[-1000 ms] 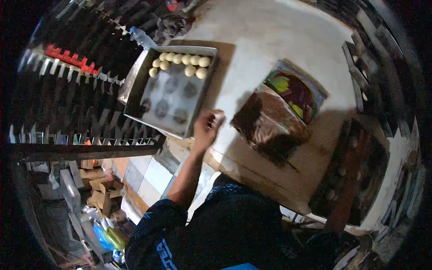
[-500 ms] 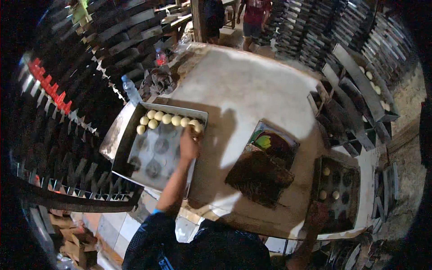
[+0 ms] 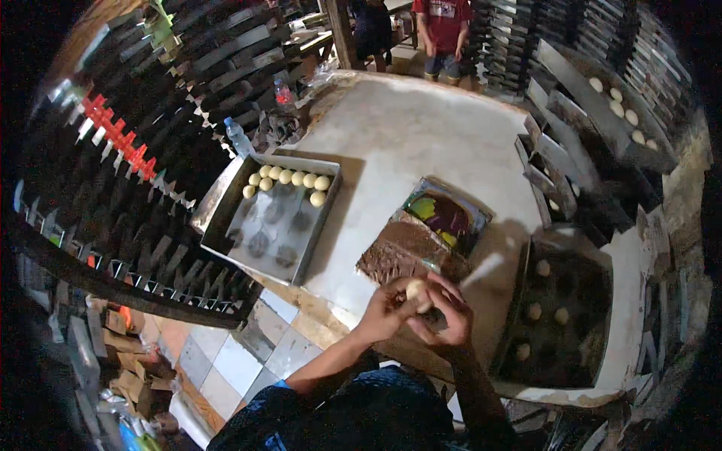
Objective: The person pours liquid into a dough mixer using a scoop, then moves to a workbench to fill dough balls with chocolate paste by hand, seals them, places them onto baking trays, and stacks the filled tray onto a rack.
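In front of my body, above the table's near edge, my left hand (image 3: 389, 310) and my right hand (image 3: 449, 316) come together around a pale dough ball (image 3: 416, 289). My left fingers are curled against it. The right fingers arch over from the other side, their tips on the dough. Just beyond the hands lies a brown, chocolate-like block or mass (image 3: 402, 252), rough at its near end, on a colourful printed sheet or package (image 3: 459, 214). To the left, a metal tray (image 3: 322, 229) has a row of dough balls (image 3: 286, 177) along its far side.
A darker tray (image 3: 560, 368) with several dough balls sits on the right of the pale table (image 3: 421, 120). Tilted trays (image 3: 594, 105) are stacked beyond it. Racks of trays (image 3: 120, 225) line the left, near a water bottle (image 3: 239, 137). A person in a maroon shirt (image 3: 444, 26) stands beyond the table.
My left hand has left the left tray, where another ball now sits below the row's right end. The right hand has moved from the right tray; both now meet around a dough ball.
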Motion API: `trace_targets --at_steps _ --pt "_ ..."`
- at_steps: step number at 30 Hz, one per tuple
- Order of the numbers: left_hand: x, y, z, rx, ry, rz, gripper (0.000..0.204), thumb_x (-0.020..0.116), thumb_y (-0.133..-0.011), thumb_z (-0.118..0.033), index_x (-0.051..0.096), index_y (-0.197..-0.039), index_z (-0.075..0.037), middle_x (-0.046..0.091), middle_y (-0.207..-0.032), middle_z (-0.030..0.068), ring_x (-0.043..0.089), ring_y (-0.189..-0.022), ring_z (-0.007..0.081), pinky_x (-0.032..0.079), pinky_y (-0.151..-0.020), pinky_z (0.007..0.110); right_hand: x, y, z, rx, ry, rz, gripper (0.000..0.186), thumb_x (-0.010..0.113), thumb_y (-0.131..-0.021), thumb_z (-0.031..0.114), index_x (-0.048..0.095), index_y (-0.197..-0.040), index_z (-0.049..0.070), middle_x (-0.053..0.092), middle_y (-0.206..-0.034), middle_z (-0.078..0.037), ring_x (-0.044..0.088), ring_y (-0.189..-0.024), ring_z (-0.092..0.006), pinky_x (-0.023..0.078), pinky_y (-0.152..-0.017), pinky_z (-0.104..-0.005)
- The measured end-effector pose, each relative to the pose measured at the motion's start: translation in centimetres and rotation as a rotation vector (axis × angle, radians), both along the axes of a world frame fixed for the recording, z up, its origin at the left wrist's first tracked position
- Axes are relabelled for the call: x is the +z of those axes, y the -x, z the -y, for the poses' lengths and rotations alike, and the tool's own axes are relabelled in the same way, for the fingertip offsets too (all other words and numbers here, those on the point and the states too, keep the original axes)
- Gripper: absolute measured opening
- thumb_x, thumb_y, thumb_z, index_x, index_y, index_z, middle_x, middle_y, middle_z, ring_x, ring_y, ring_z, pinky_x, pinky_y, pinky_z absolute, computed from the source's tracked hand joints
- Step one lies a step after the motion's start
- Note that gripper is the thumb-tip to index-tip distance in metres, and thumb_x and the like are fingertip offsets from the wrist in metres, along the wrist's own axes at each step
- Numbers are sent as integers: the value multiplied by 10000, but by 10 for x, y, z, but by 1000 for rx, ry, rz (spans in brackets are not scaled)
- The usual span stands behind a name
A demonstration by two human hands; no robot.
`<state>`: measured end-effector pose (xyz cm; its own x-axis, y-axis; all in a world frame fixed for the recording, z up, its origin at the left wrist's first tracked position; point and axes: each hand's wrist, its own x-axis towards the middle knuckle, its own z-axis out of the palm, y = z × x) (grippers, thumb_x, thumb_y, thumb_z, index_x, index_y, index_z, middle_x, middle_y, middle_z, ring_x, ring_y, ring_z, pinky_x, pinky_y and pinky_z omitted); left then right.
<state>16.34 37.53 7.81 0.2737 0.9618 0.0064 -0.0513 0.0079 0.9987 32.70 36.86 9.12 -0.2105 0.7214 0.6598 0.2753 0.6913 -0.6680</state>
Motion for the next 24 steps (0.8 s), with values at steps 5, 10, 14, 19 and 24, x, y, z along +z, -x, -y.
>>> trace_targets --at_steps 5,10,14,19,24 --pt "12 -21 51 182 -345 -229 276 582 -843 -81 626 -1110 -25 594 -966 128 553 -904 204 450 -783 313 4 2 47 -218 250 -144 385 565 -890 237 556 -1155 -42 618 -1043 -180 616 -943 -246 475 -814 -310" --pt "25 -30 100 122 -445 73 563 539 -881 -261 367 -1337 21 383 -1309 243 414 -1189 328 366 -955 403 -13 43 93 -402 214 -606 243 461 -944 173 594 -919 -28 583 -782 -47 545 -701 -120 444 -637 -256" --pt "21 28 138 169 -252 -121 425 484 -941 -293 491 -1201 43 619 -912 207 604 -849 248 462 -768 350 -38 96 99 -243 483 -589 233 484 -932 196 623 -877 17 567 -732 -16 512 -632 -119 430 -602 -262" --pt "-20 116 191 302 254 314 376 512 -938 -310 592 -1103 18 614 -823 35 531 -713 88 416 -608 255 -48 163 122 -114 367 -174 282 391 -939 200 622 -927 39 553 -895 -151 504 -895 -282 399 -827 -377" --pt "-61 133 219 213 554 825 394 492 -941 -316 526 -1158 11 604 -1081 103 584 -1020 199 492 -869 319 -77 184 148 -29 423 -135 279 474 -898 261 612 -888 20 563 -865 -149 560 -791 -243 444 -748 -323"
